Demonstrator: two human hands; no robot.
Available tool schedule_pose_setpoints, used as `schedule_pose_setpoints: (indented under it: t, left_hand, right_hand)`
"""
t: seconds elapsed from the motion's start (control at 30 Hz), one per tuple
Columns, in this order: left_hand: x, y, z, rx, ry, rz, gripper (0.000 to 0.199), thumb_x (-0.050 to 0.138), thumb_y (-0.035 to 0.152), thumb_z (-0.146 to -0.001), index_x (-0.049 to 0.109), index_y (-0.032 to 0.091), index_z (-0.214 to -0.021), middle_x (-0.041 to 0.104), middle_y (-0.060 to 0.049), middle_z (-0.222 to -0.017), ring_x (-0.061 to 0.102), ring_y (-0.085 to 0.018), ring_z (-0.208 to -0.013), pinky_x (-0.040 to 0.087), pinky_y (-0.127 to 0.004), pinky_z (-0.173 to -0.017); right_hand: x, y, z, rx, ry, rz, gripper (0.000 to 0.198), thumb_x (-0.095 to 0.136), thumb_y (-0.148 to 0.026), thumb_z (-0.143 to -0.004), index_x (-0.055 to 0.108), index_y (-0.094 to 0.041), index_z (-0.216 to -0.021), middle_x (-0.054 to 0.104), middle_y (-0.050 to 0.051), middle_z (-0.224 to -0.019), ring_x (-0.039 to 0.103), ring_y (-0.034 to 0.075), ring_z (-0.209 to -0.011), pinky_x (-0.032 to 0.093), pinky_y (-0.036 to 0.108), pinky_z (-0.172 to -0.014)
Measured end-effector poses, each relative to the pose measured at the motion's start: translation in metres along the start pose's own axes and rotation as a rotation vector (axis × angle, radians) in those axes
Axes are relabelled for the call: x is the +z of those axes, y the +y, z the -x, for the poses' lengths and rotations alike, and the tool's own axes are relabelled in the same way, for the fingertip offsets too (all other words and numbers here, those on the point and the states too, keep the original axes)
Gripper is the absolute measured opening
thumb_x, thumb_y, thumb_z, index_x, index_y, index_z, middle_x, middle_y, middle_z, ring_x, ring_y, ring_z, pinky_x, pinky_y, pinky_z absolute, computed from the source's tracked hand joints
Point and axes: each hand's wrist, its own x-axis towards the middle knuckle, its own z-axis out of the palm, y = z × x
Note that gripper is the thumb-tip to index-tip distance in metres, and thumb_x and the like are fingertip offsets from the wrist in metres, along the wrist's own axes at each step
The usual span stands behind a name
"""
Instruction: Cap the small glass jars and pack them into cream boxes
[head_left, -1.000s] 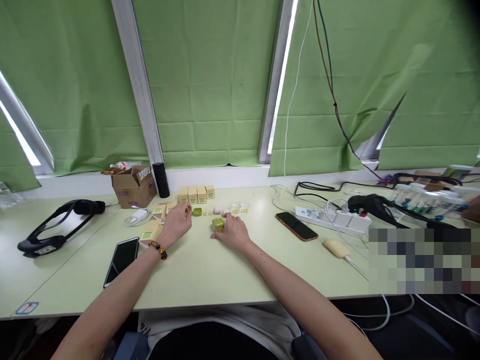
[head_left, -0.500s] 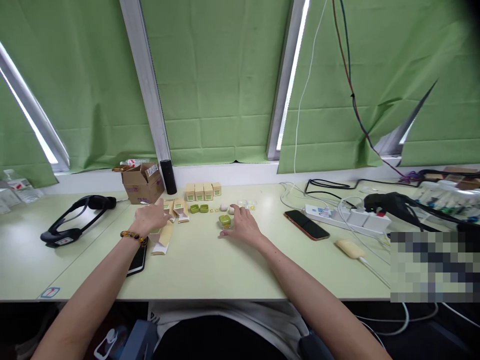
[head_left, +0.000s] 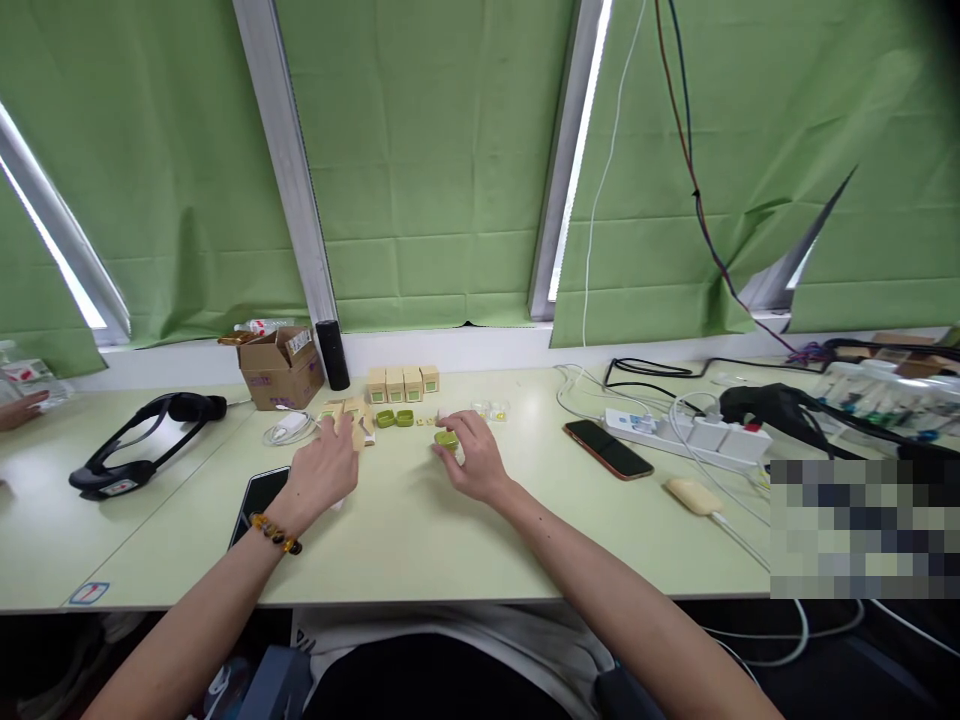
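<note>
My right hand (head_left: pixel 478 460) curves around a small green case (head_left: pixel 446 440), its thumb and index finger at either side of it. My left hand (head_left: pixel 324 474) is bent over an opened small cardboard box, whose pale flap (head_left: pixel 340 503) shows under the palm; the fingers hide most of the box. Just beyond the left fingers lie more opened small cardboard boxes (head_left: pixel 367 422). Two green cases (head_left: pixel 394 418) sit side by side between the hands, farther back. Tiny pale pieces (head_left: pixel 424 421) and clear plastic pieces (head_left: pixel 491 410) lie near the right fingertips.
Several closed small cardboard boxes (head_left: pixel 403 384) stand at the back. A phone (head_left: pixel 259 497) lies by my left wrist, another phone (head_left: pixel 607 448) right of my right hand. A power strip (head_left: pixel 686 438), cables, a black headset (head_left: pixel 150 440) and a carton (head_left: pixel 281 370) surround the area. Another person's hand (head_left: pixel 22 410) shows far left.
My left hand has moved right and nearer to me, over the opened box, uncovering a coiled white cable. My right fingers have closed in around the green case. Another person's hand has appeared far left.
</note>
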Motion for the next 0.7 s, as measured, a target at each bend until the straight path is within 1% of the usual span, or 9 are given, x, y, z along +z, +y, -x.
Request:
schedule_pose_setpoints:
  t: [0.13,0.17,0.23,0.33,0.43,0.5,0.57,0.63,0.7]
  left_hand:
    - [-0.005,0.031,-0.015,0.186,0.286,0.241,0.044,0.045,0.03,-0.1,0.035,0.016,-0.141,0.049,-0.023,-0.141,0.066,-0.033,-0.109,0.057,-0.04,-0.078]
    - [-0.004,0.04,-0.02,0.219,0.332,0.301,0.044,0.046,0.029,-0.1,0.034,0.017,-0.14,0.048,-0.022,-0.143,0.065,-0.032,-0.113,0.057,-0.038,-0.078]
    - [0.001,0.056,-0.031,0.264,0.38,0.383,0.043,0.049,0.027,-0.099,0.033,0.02,-0.138,0.046,-0.021,-0.145,0.066,-0.029,-0.109,0.057,-0.035,-0.073]
    - [0.009,0.078,-0.041,0.278,0.356,0.443,0.045,0.051,0.024,-0.097,0.032,0.02,-0.138,0.042,-0.023,-0.15,0.069,-0.028,-0.102,0.056,-0.034,-0.066]
    - [0.017,0.089,-0.042,0.307,0.358,0.503,0.051,0.055,0.023,-0.094,0.03,0.02,-0.139,0.035,-0.025,-0.156,0.066,-0.032,-0.112,0.058,-0.037,-0.071]
    - [0.021,0.09,-0.04,0.358,0.389,0.617,0.055,0.059,0.027,-0.094,0.03,0.022,-0.14,0.032,-0.025,-0.157,0.062,-0.034,-0.123,0.06,-0.043,-0.081]
    - [0.026,0.086,-0.039,0.415,0.398,0.82,0.058,0.062,0.033,-0.095,0.029,0.023,-0.141,0.031,-0.024,-0.158,0.057,-0.033,-0.131,0.058,-0.047,-0.095]
    - [0.03,0.08,-0.04,0.403,0.333,1.07,0.057,0.062,0.039,-0.097,0.029,0.025,-0.141,0.034,-0.021,-0.156,0.057,-0.03,-0.133,0.055,-0.047,-0.103]
    - [0.035,0.074,-0.042,0.305,0.203,1.289,0.053,0.058,0.046,-0.099,0.031,0.026,-0.138,0.042,-0.018,-0.15,0.062,-0.026,-0.126,0.056,-0.044,-0.101]
  right_hand:
    - [0.005,-0.005,0.002,-0.092,-0.009,-0.162,0.047,0.055,-0.019,-0.096,0.052,-0.028,-0.142,0.05,0.013,-0.125,0.058,0.028,-0.107,0.056,0.051,-0.094]
    - [0.006,-0.007,0.003,-0.106,-0.019,-0.184,0.054,0.053,-0.016,-0.095,0.048,-0.031,-0.146,0.045,0.013,-0.131,0.058,0.027,-0.108,0.057,0.052,-0.096]
    - [0.009,-0.009,0.003,-0.125,-0.043,-0.202,0.067,0.051,-0.009,-0.093,0.041,-0.037,-0.153,0.034,0.013,-0.141,0.056,0.027,-0.115,0.057,0.054,-0.099]
    - [0.011,-0.009,0.003,-0.134,-0.069,-0.221,0.078,0.046,-0.001,-0.089,0.038,-0.042,-0.156,0.02,0.011,-0.151,0.052,0.028,-0.127,0.057,0.056,-0.101]
    - [0.011,-0.003,0.002,-0.098,-0.065,-0.269,0.077,0.042,0.001,-0.088,0.043,-0.04,-0.153,0.018,0.011,-0.152,0.054,0.027,-0.127,0.058,0.055,-0.1]
    - [0.009,0.001,0.001,-0.057,-0.033,-0.323,0.069,0.042,-0.001,-0.089,0.05,-0.037,-0.149,0.022,0.011,-0.15,0.057,0.025,-0.122,0.058,0.054,-0.102]
    - [0.006,0.005,-0.001,0.001,0.017,-0.4,0.058,0.045,-0.007,-0.092,0.057,-0.034,-0.141,0.028,0.011,-0.147,0.057,0.025,-0.123,0.058,0.051,-0.102]
    - [0.002,0.005,-0.002,0.064,0.064,-0.495,0.042,0.047,-0.016,-0.096,0.063,-0.03,-0.131,0.032,0.011,-0.143,0.051,0.027,-0.131,0.06,0.047,-0.1]
    - [0.0,0.004,-0.003,0.105,0.093,-0.584,0.029,0.049,-0.027,-0.099,0.065,-0.028,-0.124,0.034,0.011,-0.138,0.048,0.029,-0.134,0.062,0.044,-0.094]
